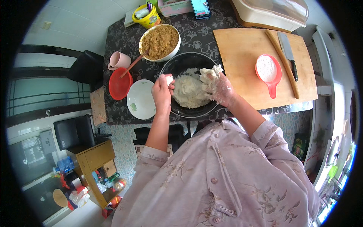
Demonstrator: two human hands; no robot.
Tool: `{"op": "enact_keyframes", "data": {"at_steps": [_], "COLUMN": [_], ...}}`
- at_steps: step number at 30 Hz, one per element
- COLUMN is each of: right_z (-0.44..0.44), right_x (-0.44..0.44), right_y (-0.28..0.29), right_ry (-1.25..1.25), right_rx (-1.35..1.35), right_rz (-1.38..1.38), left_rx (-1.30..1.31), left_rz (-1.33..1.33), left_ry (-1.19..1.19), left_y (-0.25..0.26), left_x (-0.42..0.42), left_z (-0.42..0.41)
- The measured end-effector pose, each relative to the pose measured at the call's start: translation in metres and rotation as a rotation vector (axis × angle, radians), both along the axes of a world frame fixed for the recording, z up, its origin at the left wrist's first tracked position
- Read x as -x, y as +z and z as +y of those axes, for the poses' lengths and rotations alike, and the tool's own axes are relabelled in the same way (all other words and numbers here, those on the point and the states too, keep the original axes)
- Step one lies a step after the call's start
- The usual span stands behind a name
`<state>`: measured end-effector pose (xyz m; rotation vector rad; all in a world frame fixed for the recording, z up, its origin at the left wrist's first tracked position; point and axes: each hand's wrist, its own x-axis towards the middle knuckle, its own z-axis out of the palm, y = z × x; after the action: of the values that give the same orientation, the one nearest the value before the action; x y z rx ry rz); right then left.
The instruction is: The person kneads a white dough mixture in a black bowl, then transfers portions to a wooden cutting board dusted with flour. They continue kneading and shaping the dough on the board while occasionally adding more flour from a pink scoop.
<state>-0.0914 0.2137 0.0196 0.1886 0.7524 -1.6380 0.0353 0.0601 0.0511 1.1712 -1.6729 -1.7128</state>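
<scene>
A large black basin (pixel 195 113) holds a shaggy mound of white flour dough (pixel 190 92). At the basin's left rim my left hand (pixel 164 90) has its fingers curled around a small piece of white dough (pixel 169 80). Over the right side of the basin, my right hand (pixel 222 89) is thickly coated with sticky dough shreds; its fingers are spread, and whether it grips a lump is hard to tell. A white bowl (pixel 141 99) with a green leaf pattern stands just left of my left hand.
Behind the basin is a white bowl of brown filling (pixel 160 42) with a wooden utensil. A red bowl (pixel 120 85) and pink mug (pixel 120 60) stand left. Rightward, a wooden board (pixel 238 65) bears a red scoop of flour (pixel 267 69), a rolling pin (pixel 283 65) and a cleaver (pixel 286 46).
</scene>
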Motion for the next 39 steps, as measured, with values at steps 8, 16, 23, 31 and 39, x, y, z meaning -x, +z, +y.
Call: {"op": "enact_keyframes", "data": {"at_steps": [8,16,23,31,39], "right_z": [-0.001,-0.008,-0.015,-0.003,0.012], "right_x": [0.004,-0.009,-0.017,-0.018,-0.001], "right_y": [-0.01,0.006,0.024,0.014,-0.015], "right_ry": [-0.042,-0.053,0.038,0.342,0.412], "right_rx": [-0.05,0.093,0.135,0.16,0.155], "right_rz": [-0.031,-0.137,-0.065,0.211,0.416], "left_rx": [0.742,0.224,0.283,-0.164,0.025], "left_rz": [-0.183,-0.149,-0.108,-0.174,-0.156], "left_ry": [-0.302,-0.27,-0.546,-0.787,-0.624], "left_y": [-0.054,-0.026,-0.008,0.003,-0.004], "left_x": [-0.005,-0.008,0.008,0.001,-0.019], "left_z": [0.003,0.007,0.013,0.002,-0.004]}}
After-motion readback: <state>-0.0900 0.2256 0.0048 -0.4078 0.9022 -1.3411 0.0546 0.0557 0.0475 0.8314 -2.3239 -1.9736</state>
